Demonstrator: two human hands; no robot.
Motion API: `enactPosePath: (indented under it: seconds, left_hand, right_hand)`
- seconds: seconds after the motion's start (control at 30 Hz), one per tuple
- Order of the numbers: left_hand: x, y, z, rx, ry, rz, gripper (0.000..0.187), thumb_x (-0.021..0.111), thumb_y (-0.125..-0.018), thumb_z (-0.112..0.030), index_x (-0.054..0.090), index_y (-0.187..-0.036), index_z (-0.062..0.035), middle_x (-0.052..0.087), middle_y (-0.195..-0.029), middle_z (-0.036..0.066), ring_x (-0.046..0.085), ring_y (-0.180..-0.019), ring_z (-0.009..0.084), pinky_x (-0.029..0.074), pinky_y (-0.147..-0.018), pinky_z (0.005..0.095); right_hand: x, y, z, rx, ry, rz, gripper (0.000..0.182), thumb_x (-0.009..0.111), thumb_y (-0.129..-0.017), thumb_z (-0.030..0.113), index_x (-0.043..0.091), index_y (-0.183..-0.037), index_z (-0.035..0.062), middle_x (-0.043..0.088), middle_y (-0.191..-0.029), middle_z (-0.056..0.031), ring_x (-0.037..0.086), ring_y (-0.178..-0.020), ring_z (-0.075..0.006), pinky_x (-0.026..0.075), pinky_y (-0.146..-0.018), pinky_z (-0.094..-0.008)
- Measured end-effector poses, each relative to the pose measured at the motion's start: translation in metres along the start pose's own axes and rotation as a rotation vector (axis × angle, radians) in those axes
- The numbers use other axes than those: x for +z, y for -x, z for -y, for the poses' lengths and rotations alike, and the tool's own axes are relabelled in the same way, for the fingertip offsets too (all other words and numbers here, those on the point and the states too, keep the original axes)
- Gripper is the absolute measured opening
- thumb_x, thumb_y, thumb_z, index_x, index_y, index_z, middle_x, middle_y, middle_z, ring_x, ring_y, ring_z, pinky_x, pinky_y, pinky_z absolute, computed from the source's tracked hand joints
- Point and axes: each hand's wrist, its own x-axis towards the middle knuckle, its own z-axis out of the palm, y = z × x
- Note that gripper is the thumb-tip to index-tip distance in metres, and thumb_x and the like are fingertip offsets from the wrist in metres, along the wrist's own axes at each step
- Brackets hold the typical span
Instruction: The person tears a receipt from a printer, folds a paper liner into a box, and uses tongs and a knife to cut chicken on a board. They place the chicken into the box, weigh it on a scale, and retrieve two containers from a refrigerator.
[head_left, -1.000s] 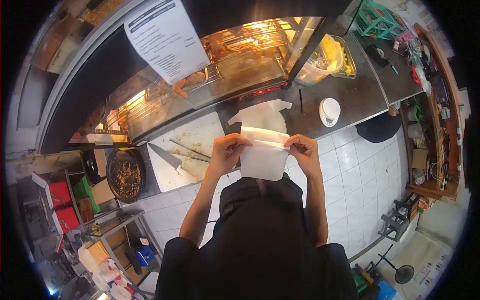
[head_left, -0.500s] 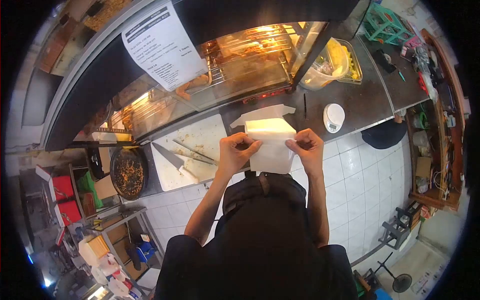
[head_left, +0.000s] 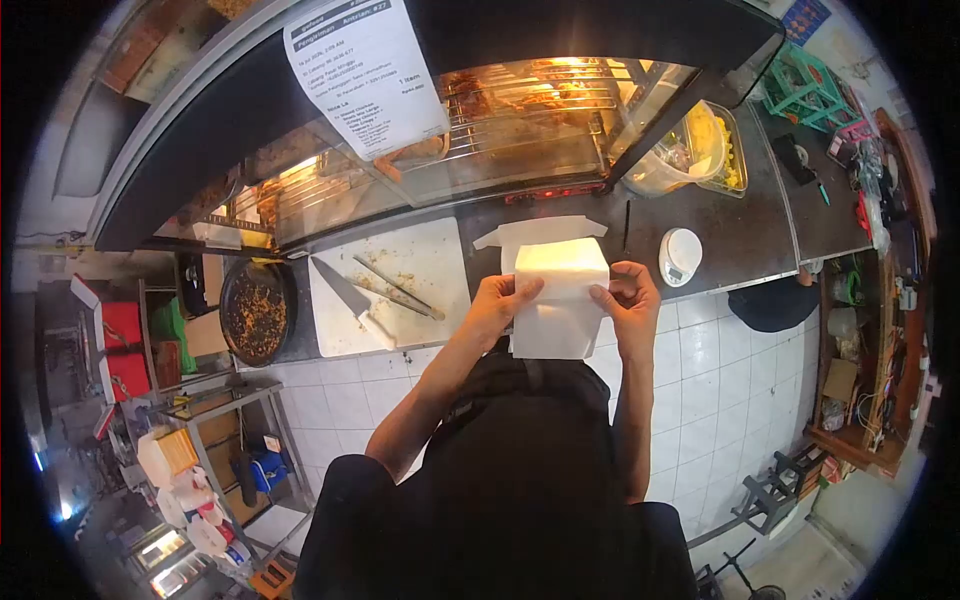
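Observation:
A white cardboard food box (head_left: 560,268), partly folded with its flaps spread, is held over the counter's front edge. My left hand (head_left: 502,302) pinches its left side, thumb lying on the front panel. On the opposite side, my right hand (head_left: 630,298) grips the box's edge between thumb and bent fingers. One loose panel hangs down toward my body, and another flap points toward the display case. Left of my hands lies a white cutting board (head_left: 440,250) with crumbs, a knife (head_left: 350,300) and metal tongs (head_left: 395,285).
Beyond the counter stands a lit glass display case (head_left: 530,150) with fried food and a paper receipt (head_left: 370,85) on its front. A white kitchen scale (head_left: 681,254) and a plastic tub (head_left: 665,170) are to the right. A dark pan of crumbs (head_left: 257,310) sits at left.
The box's upper panel stands more upright and forms a squarer shape. My thumbs have shifted on its front. The whole view has moved slightly.

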Motion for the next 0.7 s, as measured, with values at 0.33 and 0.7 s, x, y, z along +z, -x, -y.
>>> enactPosePath:
  seconds: [0.33,0.7]
  left_hand:
    - [0.002,0.005,-0.011,0.259,-0.310,-0.053,0.027,0.068,-0.090,-0.018,0.067,-0.106,0.0042,0.071,-0.093,0.010,0.064,-0.079,0.0111,0.053,-0.070,0.0272]
    - [-0.008,-0.001,-0.012,0.246,-0.392,0.011,0.023,0.069,-0.084,-0.006,0.069,-0.106,0.0017,0.072,-0.090,0.008,0.065,-0.078,0.0108,0.054,-0.071,0.0278]
  right_hand:
    - [-0.001,-0.003,-0.017,0.324,-0.160,0.101,0.027,0.076,-0.080,0.011,0.065,-0.100,-0.0026,0.070,-0.090,-0.0101,0.066,-0.076,-0.0135,0.055,-0.067,-0.0277]
    - [-0.002,-0.003,-0.011,0.264,-0.093,0.178,0.016,0.075,-0.078,0.007,0.070,-0.091,-0.0012,0.070,-0.078,-0.0075,0.065,-0.067,-0.0125,0.054,-0.062,-0.0271]
